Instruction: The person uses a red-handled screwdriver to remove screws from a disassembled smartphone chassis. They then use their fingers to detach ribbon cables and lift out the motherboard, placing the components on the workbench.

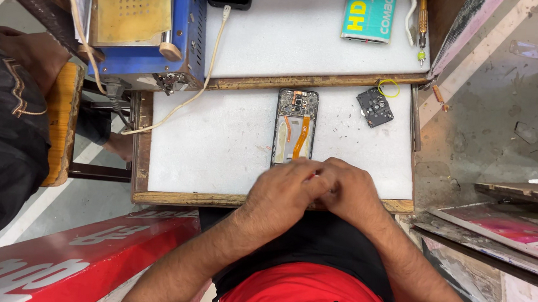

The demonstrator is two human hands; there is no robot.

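Phone (295,126), opened and back-up, lies on your white mat (219,148), long axis twelve to six, its near end just beyond your knuckles at twelve o'clock. Your left hand (285,192) and right hand (348,192) touch, fingers curled together; whether they pinch anything, you cannot tell.

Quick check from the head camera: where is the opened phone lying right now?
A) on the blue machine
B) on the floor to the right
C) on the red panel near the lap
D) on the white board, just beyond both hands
D: the opened phone lies flat on the white board, its near end at the left hand and right hand.
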